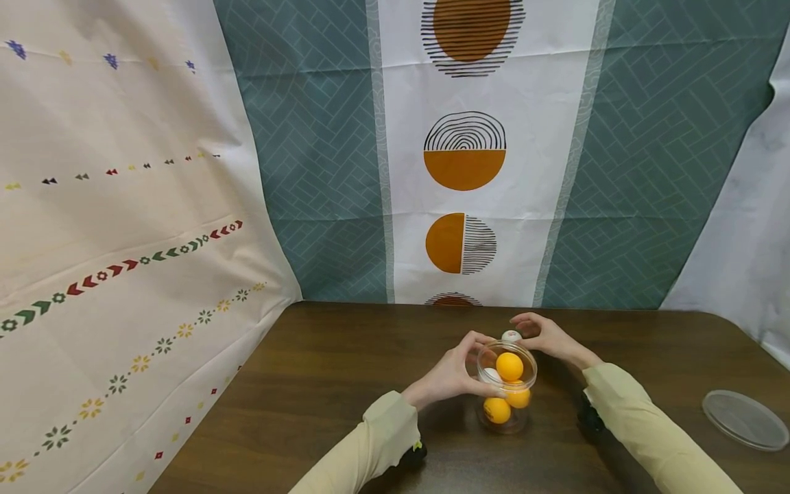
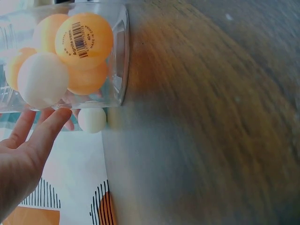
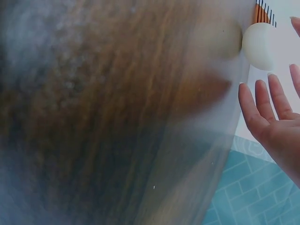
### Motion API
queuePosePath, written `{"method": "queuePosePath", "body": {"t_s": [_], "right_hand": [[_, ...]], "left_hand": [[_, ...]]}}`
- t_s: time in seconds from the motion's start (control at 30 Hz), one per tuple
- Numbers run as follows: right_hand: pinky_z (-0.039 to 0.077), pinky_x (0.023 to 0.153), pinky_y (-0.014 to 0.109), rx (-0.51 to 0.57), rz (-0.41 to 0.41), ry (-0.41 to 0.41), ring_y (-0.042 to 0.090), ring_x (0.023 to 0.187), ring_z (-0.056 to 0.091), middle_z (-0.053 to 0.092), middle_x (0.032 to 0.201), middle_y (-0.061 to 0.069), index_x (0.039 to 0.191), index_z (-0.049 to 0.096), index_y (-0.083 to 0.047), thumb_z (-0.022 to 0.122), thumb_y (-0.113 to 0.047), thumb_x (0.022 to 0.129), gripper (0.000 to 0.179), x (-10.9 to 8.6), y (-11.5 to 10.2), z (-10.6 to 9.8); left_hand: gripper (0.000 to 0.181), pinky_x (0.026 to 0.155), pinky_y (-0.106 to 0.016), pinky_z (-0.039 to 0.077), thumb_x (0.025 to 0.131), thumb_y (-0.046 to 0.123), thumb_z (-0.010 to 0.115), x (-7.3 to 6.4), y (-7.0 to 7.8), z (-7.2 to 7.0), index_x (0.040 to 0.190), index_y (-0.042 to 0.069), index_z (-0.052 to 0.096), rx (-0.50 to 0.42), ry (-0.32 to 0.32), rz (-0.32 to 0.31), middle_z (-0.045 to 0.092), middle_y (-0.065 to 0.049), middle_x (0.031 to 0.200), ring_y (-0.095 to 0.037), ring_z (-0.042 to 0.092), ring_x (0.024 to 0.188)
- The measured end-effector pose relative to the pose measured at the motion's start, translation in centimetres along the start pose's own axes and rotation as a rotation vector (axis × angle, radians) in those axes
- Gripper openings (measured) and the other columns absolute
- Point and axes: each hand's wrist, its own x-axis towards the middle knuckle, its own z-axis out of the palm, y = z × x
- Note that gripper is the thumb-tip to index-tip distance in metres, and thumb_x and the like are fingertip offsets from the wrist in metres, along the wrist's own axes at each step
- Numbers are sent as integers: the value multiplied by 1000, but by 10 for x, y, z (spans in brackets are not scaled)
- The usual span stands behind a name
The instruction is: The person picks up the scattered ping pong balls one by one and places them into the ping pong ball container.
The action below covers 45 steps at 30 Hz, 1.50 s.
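Observation:
In the head view, my left hand (image 1: pixel 453 370) holds a clear plastic jar (image 1: pixel 506 387) from its left side, the thumb at the front and fingers round the back. Inside the jar are several orange table tennis balls (image 2: pixel 84 41) and a white one (image 2: pixel 43 79). Behind the jar, a loose white table tennis ball (image 3: pixel 259 46) rests on the table. My right hand (image 1: pixel 549 337) is beside that ball, its fingers spread and gently bent. The right wrist view shows a gap between these fingertips and the ball.
A round clear lid (image 1: pixel 745 420) lies flat at the right of the dark wooden table (image 1: pixel 308 384). Patterned cloth (image 1: pixel 327 171) hangs along the table's back edge, and a pale cloth (image 1: pixel 123 240) hangs at the left.

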Motion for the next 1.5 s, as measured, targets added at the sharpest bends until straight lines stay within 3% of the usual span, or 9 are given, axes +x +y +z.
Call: {"method": "queuePosePath", "body": {"t_s": [0.17, 0.53, 0.8, 1.5], "right_hand": [[41, 82, 51, -12, 1, -2, 40, 93, 52, 50, 106, 31, 115, 45, 13, 67, -2, 78, 46, 3, 1, 1], [44, 78, 47, -38, 27, -10, 38, 91, 53, 51, 105, 29, 115, 46, 13, 67, -3, 79, 45, 6, 3, 4], [45, 77, 48, -18, 52, -18, 39, 91, 52, 50, 105, 30, 115, 44, 15, 67, -4, 80, 46, 6, -1, 6], [46, 75, 43, -57, 86, -11, 35, 89, 54, 55, 101, 24, 109, 50, 14, 67, -1, 77, 39, 12, 4, 11]], "left_hand": [[63, 83, -37, 41, 72, 20, 77, 0, 1, 0, 122, 29, 40, 3, -3, 0, 52, 2, 112, -27, 47, 104], [64, 81, -30, 40, 72, 20, 77, 0, 0, -1, 123, 28, 39, 23, -5, 9, 51, 5, 111, -16, 48, 102], [63, 81, -31, 40, 72, 22, 76, -1, 0, -1, 122, 31, 39, 22, -9, -1, 51, 5, 111, -16, 48, 102], [63, 78, -29, 42, 73, 18, 76, 0, -1, 0, 122, 28, 39, 5, -17, 6, 51, 1, 115, -21, 47, 103]]}}
